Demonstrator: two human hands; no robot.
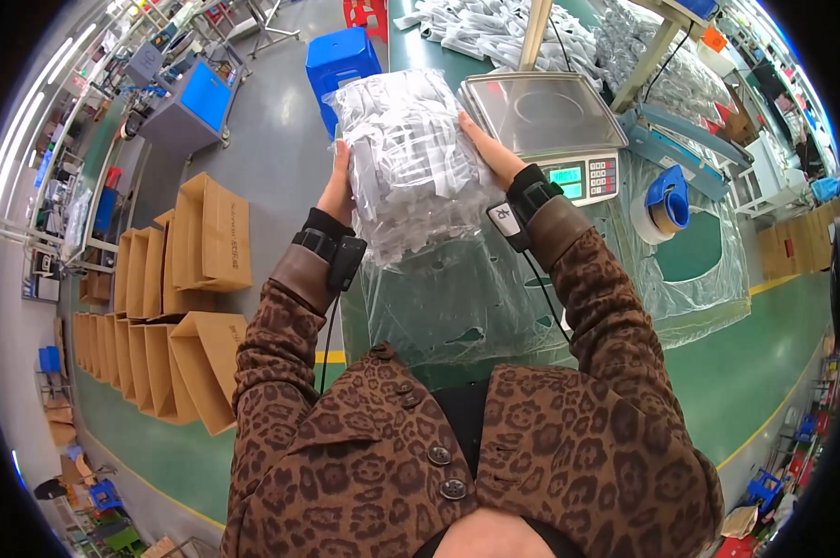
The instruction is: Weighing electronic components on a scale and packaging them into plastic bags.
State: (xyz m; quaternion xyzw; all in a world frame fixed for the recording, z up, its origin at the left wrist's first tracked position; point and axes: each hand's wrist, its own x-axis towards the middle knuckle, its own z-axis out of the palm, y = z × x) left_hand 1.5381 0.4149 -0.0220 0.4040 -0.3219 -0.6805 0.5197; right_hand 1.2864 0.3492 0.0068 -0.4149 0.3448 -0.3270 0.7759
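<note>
A green work surface (694, 251) is extending ahead of the person, a clear plastic sheet (438, 302) covering its near part. Open brown cartons (213, 232) are standing in rows on the floor at left. White bagged items (494, 30) are lying heaped at the far end. A counting scale (542, 112) is occupying the space just beside the bundle, bounding it at right. A blue plastic stool (341, 58) is showing beyond it, partly hidden. The clear-bagged bundle (406, 139) is positioned over the surface's left edge; whether it is resting there cannot be told. Its long axis is running away from the torso, the crumpled end facing the person. The left grip (338, 191) and right grip (496, 153) are clasping its opposite sides.
</note>
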